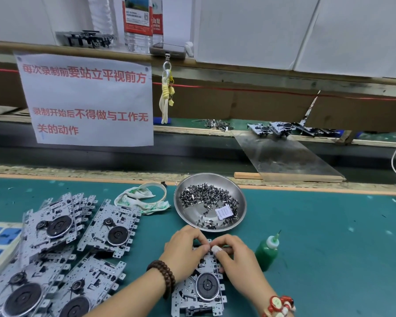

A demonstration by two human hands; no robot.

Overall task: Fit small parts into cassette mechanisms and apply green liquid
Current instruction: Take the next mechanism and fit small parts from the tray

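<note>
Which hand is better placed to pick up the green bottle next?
Probably the right hand: the green bottle stands just to its right, while the left hand would have to cross the cassette mechanism.

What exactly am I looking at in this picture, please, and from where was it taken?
There is no robot here: a person works with bare hands, and the one picture comes from a camera worn on their head, looking forward and down at a green work mat.

Both hands meet over a cassette mechanism, a metal plate with a black wheel, lying flat in front of them. The left hand and the right hand curl their fingers at its far edge, probably fitting a small part; the part itself is too small to see.

Beyond the hands stands a steel bowl of small metal parts. To the right is a squeeze bottle of green liquid, untouched. On the left lie stacks of further mechanisms, with a rag behind them.
</note>
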